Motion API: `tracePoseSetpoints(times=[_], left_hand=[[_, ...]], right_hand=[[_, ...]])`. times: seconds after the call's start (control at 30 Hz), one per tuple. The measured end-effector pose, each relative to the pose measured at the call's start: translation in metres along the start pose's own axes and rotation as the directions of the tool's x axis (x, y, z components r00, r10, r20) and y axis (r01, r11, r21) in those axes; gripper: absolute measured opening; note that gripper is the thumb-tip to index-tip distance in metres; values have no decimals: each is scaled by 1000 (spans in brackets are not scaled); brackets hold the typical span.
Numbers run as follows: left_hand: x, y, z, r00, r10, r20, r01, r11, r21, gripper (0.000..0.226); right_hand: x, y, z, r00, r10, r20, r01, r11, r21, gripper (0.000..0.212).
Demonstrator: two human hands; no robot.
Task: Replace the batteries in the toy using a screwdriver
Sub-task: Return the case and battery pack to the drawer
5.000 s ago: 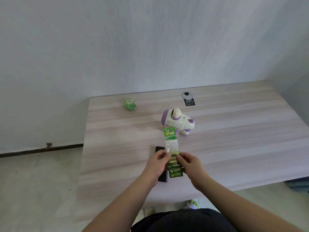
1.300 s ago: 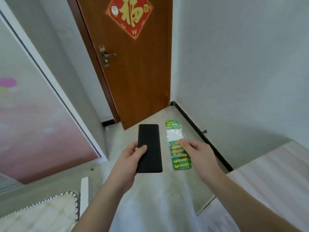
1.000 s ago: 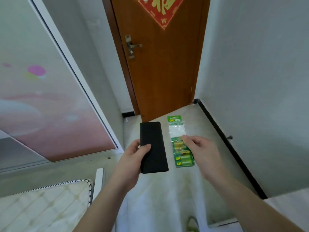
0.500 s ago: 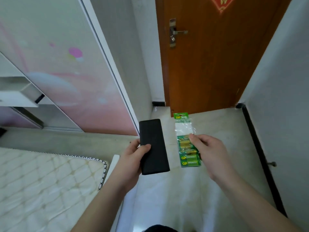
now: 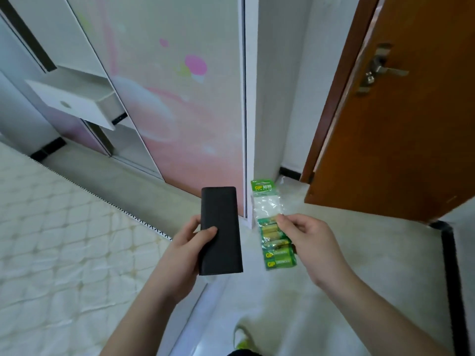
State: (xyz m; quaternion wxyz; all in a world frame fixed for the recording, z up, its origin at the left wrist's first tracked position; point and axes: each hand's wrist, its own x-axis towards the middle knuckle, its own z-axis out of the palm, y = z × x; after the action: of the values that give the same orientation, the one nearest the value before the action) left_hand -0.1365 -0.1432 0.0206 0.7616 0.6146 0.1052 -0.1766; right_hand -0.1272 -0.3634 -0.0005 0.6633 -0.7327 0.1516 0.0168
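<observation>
My left hand (image 5: pixel 189 249) grips a flat black case (image 5: pixel 221 228) by its lower half, thumb across the front, held upright at chest height. My right hand (image 5: pixel 309 238) pinches a green battery pack (image 5: pixel 273 235), a clear plastic strip with a green header card and several green-and-gold batteries in its lower part. The two things hang side by side, a small gap apart, above the floor. The toy and the table are out of view.
A mattress (image 5: pixel 59 247) with a quilted cover fills the lower left. A wardrobe with a pink sliding door (image 5: pixel 180 104) and an open white drawer (image 5: pixel 74 101) stands ahead. A brown wooden door (image 5: pixel 401 119) is at the right. Pale floor (image 5: pixel 295 304) runs between them.
Five seconds ago both hands held the battery pack over the table by the toy. Since then the view has swung left past the door to the wardrobe; both hands keep their holds.
</observation>
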Motion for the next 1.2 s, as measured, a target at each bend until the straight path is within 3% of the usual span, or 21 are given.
tracePoseSetpoints(times=[0.4, 0.57, 0.7, 0.93, 1.2], left_hand=[[91, 58, -47, 992, 58, -111, -70, 991, -111, 23], [141, 73, -50, 965, 70, -254, -91, 993, -76, 39], [176, 81, -42, 921, 61, -385, -115, 986, -119, 24], [220, 101, -25, 832, 42, -554, -158, 974, -164, 30], [237, 107, -49, 725, 8, -689, -209, 955, -209, 24]], right_hand=[[126, -54, 70, 982, -57, 181, 68, 996, -55, 14], [198, -64, 87, 962, -70, 264, 79, 997, -25, 11], [258, -69, 100, 929, -55, 366, 76, 996, -45, 14], [336, -98, 117, 839, -98, 535, 187, 976, -115, 19], [366, -110, 180, 734, -38, 678, 136, 987, -91, 20]])
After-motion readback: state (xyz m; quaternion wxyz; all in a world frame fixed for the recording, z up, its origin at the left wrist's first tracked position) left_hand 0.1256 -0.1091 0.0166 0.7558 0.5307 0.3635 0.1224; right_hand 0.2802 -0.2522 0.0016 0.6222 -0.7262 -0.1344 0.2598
